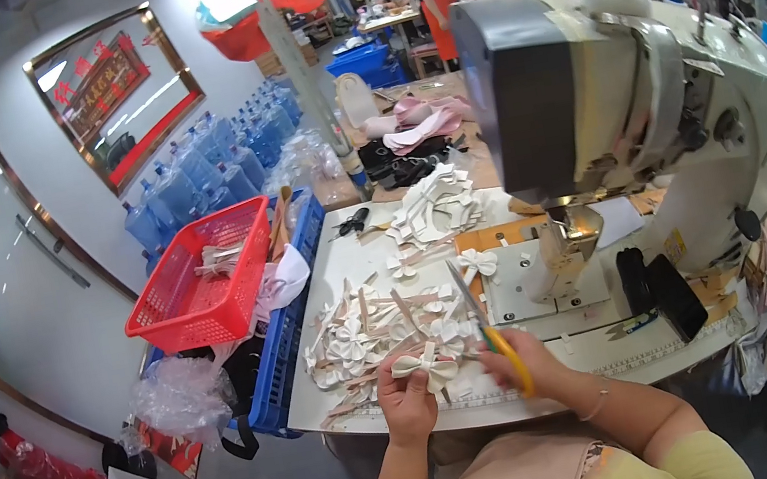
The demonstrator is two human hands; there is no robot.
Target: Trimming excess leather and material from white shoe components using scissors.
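Note:
Near the front edge of the sewing table, my left hand (407,404) pinches a white bow (428,364) with its loops spread to both sides. Just to the right, my right hand (545,367) is closed round scissors with yellow handles (515,366); it is slightly blurred. Their long blades (466,295) point up and away from me, clear of the bow in my hand. Behind my left hand spreads a heap of white bows (349,339) with pale strips among them. Another white bow (480,262) lies by the sewing machine's plate.
The sewing machine (573,96) rises on the right, its needle area (561,228) beyond my right hand. A black phone (677,297) leans near it. More white pieces (434,206) are piled farther back. At left, a red basket (203,315) rests on a blue crate (279,389).

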